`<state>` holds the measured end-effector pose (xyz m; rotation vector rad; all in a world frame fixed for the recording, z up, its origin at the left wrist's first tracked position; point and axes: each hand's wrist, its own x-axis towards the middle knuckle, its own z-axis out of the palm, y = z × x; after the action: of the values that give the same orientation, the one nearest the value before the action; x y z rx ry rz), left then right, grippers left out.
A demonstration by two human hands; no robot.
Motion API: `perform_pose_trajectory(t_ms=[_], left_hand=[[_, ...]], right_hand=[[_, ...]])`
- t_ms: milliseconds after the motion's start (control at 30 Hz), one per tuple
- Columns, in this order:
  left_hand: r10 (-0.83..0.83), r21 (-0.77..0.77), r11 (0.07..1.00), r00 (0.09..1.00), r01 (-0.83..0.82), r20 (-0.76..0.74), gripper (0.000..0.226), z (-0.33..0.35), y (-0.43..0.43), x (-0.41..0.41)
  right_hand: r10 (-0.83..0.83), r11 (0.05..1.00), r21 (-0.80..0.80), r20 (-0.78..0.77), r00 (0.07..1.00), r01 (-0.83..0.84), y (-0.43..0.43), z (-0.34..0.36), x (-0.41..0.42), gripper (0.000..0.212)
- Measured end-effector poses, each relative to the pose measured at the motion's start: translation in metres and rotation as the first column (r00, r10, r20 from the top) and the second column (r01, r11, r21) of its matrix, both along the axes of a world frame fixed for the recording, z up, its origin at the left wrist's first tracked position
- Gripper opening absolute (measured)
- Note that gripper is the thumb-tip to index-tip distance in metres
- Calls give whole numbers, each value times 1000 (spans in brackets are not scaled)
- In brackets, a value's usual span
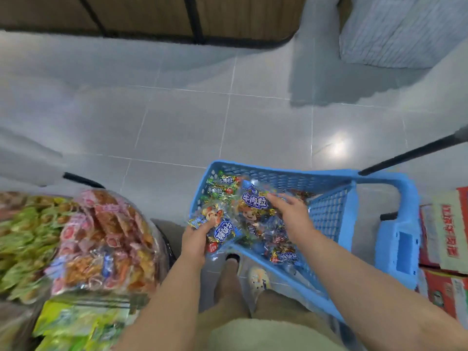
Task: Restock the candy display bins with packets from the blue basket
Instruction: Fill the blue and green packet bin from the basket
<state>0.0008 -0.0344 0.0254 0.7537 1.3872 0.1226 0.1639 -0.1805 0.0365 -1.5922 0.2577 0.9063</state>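
A blue basket (pixel 283 173) stands on the floor at centre right, holding several clear candy packets with blue labels. My left hand (pixel 196 239) grips one packet (pixel 219 225) at the basket's near left corner, fingers curled round it. My right hand (pixel 291 211) reaches into the basket with fingers stretched out, resting on another packet (pixel 254 198). The candy display bins (pixel 106 239) lie at lower left: one filled with pink and orange sweets, one with green sweets (pixel 22 239).
Green packets (pixel 76 323) sit in a bin at bottom left. Red and white cartons (pixel 445 239) are stacked right of the basket. A black pole (pixel 415 152) slants above it. My legs and shoes (pixel 258 277) stand between bins and basket on grey floor tiles.
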Motion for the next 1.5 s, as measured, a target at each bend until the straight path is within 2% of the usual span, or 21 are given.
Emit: perform_pose_trajectory(t_ms=[133, 233, 300, 367, 400, 433, 500, 533, 667, 733, 800, 833, 900, 967, 1033, 1200, 1233, 1333, 1367, 1467, 1500], left_hand=[[218, 16, 976, 976, -218, 29, 39, 31, -13, -68], [363, 91, 927, 932, -363, 16, 35, 44, -19, -128], [457, 120, 883, 889, -453, -12, 29, 52, -25, -166], [540, 143, 833, 842, -534, -6, 44, 58, -32, -210], [568, 149, 815, 823, -560, -11, 54, 63, -36, -231], [595, 177, 791, 804, -586, -2, 53, 66, -40, -253], [631, 274, 744, 776, -609, 10, 29, 72, -46, -297], [633, 313, 731, 774, -606, 22, 23, 79, -48, -317], [676, 414, 654, 735, -633, 55, 21, 101, -53, -408], [716, 431, 610, 695, -665, 58, 26, 114, -55, -457], [739, 438, 586, 671, -682, 57, 39, 128, -56, -505], [748, 449, 575, 662, -684, 50, 43, 133, -56, -529], [773, 471, 535, 631, -701, 60, 34, 140, -54, -572], [803, 492, 486, 592, -722, 76, 27, 149, -52, -607], [833, 515, 432, 546, -740, 85, 28, 157, -49, -635], [851, 542, 401, 519, -738, 77, 34, 160, -35, -682], [856, 546, 391, 511, -741, 81, 41, 161, -31, -688], [872, 552, 372, 484, -746, 66, 83, 162, -16, -697], [877, 578, 372, 480, -726, 39, 82, 161, -11, -698], [874, 681, 399, 478, -614, -81, 30, 161, 10, -701], [865, 693, 425, 487, -582, -122, 25, 162, 17, -703]], right_hand=[[185, 983, 17, -35, 982, -185, 43, 19, -46, 16], [403, 915, 26, -109, 909, -403, 71, 34, -94, 27], [555, 829, 12, -139, 820, -559, 82, 40, -129, 28], [693, 718, 98, -198, 694, -689, 92, 51, -171, 14], [756, 651, 133, -205, 622, -748, 97, 53, -192, 15], [807, 586, 133, -195, 558, -800, 101, 58, -213, 25], [873, 481, 123, -156, 462, -868, 110, 68, -256, 44], [890, 449, 130, -144, 432, -884, 114, 73, -278, 45], [931, 364, 213, -106, 348, -907, 140, 89, -364, 24], [929, 370, 247, -91, 358, -896, 154, 97, -408, 26], [929, 369, 257, -61, 366, -893, 168, 109, -450, 34], [933, 355, 258, -40, 358, -898, 174, 115, -471, 46], [940, 331, 256, 0, 342, -908, 187, 125, -507, 72], [944, 296, 243, 75, 322, -924, 199, 136, -539, 74], [950, 215, 168, 192, 246, -962, 210, 147, -566, 63], [888, -5, 30, 460, 9, -1000, 237, 175, -622, 42], [868, -45, 11, 496, -33, -999, 243, 179, -631, 43], [796, -137, -63, 587, -148, -989, 265, 188, -656, 51], [773, -154, -98, 608, -182, -983, 273, 190, -664, 50], [732, -182, -200, 627, -269, -963, 298, 189, -688, 39], [730, -186, -219, 622, -284, -958, 308, 186, -695, 36]])
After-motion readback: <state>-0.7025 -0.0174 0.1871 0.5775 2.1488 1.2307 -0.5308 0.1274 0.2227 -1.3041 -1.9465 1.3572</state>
